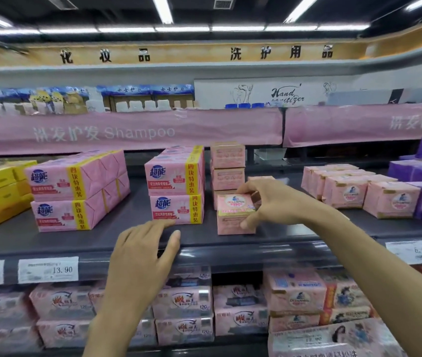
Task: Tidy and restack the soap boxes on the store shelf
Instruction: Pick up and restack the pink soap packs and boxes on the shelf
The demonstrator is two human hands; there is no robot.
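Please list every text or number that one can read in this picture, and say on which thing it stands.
"化妆品" and "洗护用品": top fascia.
"Hand", second word partly hidden: white sign.
"洗发护发 Shampoo": pink banner.
"超能", "四块特惠装": large pink soap packs.
"13.90": left price tag.
"6.90": right price tag.
Too blurred to read: small pink box in the right hand, lower-shelf packs.

Pink banner [127, 132] at 10 o'clock reads "Shampoo"; white sign [287, 95] at 1 o'clock, "Hand". 8 o'clock price tag [48, 269]: 13.90; 4 o'clock price tag [414, 251]: 6.90.
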